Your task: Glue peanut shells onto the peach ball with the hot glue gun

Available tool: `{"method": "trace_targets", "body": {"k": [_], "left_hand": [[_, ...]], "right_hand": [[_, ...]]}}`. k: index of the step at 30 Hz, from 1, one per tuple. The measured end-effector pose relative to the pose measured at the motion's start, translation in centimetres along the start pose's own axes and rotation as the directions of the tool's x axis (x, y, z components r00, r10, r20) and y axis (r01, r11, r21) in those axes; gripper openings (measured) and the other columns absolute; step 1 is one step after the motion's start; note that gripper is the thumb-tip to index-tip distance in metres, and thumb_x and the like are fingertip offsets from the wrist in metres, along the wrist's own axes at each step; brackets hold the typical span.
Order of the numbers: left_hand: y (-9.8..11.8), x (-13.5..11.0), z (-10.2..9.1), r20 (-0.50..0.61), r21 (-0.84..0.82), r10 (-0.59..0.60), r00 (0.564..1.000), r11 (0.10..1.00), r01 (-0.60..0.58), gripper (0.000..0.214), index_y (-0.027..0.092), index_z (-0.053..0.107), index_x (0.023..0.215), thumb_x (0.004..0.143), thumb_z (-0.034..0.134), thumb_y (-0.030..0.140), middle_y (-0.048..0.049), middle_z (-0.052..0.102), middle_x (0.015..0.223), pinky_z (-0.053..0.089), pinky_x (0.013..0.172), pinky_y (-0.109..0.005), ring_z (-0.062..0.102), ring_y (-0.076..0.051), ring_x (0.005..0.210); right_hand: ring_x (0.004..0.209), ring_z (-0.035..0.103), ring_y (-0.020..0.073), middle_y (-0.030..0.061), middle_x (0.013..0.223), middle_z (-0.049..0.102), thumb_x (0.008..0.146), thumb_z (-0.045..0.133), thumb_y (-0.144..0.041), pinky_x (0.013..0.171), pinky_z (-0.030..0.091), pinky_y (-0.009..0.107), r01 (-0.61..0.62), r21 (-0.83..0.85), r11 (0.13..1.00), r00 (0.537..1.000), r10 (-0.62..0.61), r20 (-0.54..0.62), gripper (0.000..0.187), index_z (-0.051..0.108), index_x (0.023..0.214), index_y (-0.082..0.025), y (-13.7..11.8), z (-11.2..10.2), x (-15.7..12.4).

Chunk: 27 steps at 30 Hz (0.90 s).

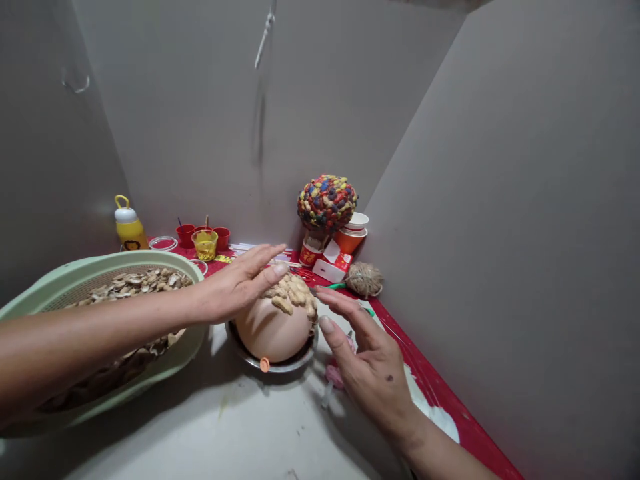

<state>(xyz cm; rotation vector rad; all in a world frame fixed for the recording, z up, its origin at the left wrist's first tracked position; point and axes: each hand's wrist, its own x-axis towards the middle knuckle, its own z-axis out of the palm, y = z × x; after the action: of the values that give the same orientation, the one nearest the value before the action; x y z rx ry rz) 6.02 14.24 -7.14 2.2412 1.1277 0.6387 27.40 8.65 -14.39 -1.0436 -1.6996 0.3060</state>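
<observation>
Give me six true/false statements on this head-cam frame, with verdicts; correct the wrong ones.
1. The beige ball sits in a metal bowl. True.
2. Shells cover all of the ball. False: the peanut shells show on its upper part, and its lower front is bare.
3. A green basket holding shells stands left of the bowl. True.
4. Both hands are clenched into fists. False: the left hand and right hand are both open.
5. The twine ball lies at the right of the red-and-white box. True.
6. The yellow bottle stands at the far right. False: the yellow bottle is on the left, behind the basket.
</observation>
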Motion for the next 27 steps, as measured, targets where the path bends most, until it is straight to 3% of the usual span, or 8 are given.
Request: {"method": "trace_targets", "body": {"k": [4,8,10,13,16,18,22,27], "left_hand": [[2.4,-1.4,0.2,-0.116,-0.193,-0.065,0.991,0.98,0.042,0.065,0.016,0.038,0.145,0.094,0.037,0.056,-0.0075,0.036,0.155,0.018,0.119,-0.043,0.027,-0.026,0.144],[5.0,-4.6,1.8,-0.154,-0.51,-0.217,0.964,0.853,0.11,0.057,0.025,0.047,0.138,0.09,0.046,0.054,-0.0042,0.048,0.146,0.032,0.113,-0.044,0.039,-0.029,0.137],[5.8,-6.5,3.3,-0.076,-0.649,-0.279,0.957,0.743,0.165,0.055,0.028,0.051,0.135,0.087,0.051,0.057,-0.0056,0.054,0.139,0.04,0.106,-0.043,0.047,-0.03,0.129],[6.0,-8.7,6.1,0.111,-0.805,-0.266,0.957,0.541,0.244,0.057,0.027,0.053,0.131,0.083,0.058,0.059,-0.0105,0.057,0.131,0.051,0.089,-0.038,0.06,-0.028,0.11],[5.6,-9.4,8.6,0.198,-0.895,-0.284,0.938,0.338,0.292,0.058,0.024,0.057,0.122,0.079,0.061,0.062,-0.0117,0.058,0.122,0.052,0.069,-0.029,0.064,-0.021,0.089],[5.4,-9.1,9.6,0.226,-0.92,-0.317,0.921,0.242,0.308,0.057,0.021,0.058,0.115,0.076,0.066,0.062,-0.0092,0.061,0.107,0.049,0.065,-0.026,0.063,-0.017,0.079],[5.4,-8.3,10.8,0.295,-0.94,-0.318,0.901,0.071,0.333,0.063,0.017,0.056,0.106,0.066,0.075,0.062,-0.001,0.059,0.075,0.049,0.06,-0.024,0.058,-0.013,0.066],[5.2,-7.8,12.1,0.31,-0.947,-0.327,0.893,-0.024,0.32,0.058,0.015,0.056,0.096,0.062,0.079,0.056,0.0005,0.059,0.071,0.049,0.055,-0.022,0.056,-0.01,0.06]], "right_hand": [[0.104,0.063,0.0221,0.0068,0.109,0.067,0.096,0.052,-0.025,0.089,0.052,0.037,0.021,0.074,0.997,1.0,-0.021,0.004,0.013,0.065,0.097,-0.024,-0.6,-0.2,-0.8],[0.093,0.062,0.02,0.0062,0.093,0.063,0.098,0.045,-0.021,0.082,0.051,0.033,0.07,0.099,0.993,0.996,-0.076,0.056,0.014,0.058,0.092,-0.023,-1.3,-0.6,-1.6],[0.087,0.06,0.0189,0.0054,0.09,0.059,0.099,0.042,-0.019,0.079,0.05,0.033,0.093,0.106,0.99,0.989,-0.104,0.102,0.015,0.055,0.091,-0.023,-1.6,-0.8,-2.0],[0.083,0.058,0.0186,0.0042,0.085,0.056,0.099,0.039,-0.016,0.073,0.049,0.033,0.148,0.143,0.979,0.974,-0.17,0.153,0.017,0.052,0.088,-0.022,-2.2,-1.1,-2.5],[0.08,0.057,0.0196,0.0039,0.078,0.055,0.099,0.036,-0.015,0.07,0.049,0.035,0.245,0.172,0.954,0.947,-0.273,0.17,0.02,0.051,0.087,-0.022,-2.9,-1.3,-3.0],[0.074,0.057,0.019,0.0036,0.075,0.056,0.1,0.034,-0.016,0.072,0.049,0.039,0.305,0.161,0.938,0.923,-0.333,0.192,0.023,0.05,0.086,-0.022,-3.2,-1.5,-3.4],[0.07,0.057,0.0185,0.0027,0.072,0.057,0.1,0.035,-0.016,0.071,0.049,0.04,0.397,0.104,0.912,0.883,-0.41,0.228,0.022,0.048,0.083,-0.023,-3.2,-1.9,-4.1],[0.067,0.057,0.0179,0.002,0.07,0.058,0.093,0.041,-0.008,0.067,0.049,0.037,0.459,0.067,0.886,0.849,-0.46,0.261,0.018,0.048,0.084,-0.022,-2.5,-2.1,-4.3]]}}
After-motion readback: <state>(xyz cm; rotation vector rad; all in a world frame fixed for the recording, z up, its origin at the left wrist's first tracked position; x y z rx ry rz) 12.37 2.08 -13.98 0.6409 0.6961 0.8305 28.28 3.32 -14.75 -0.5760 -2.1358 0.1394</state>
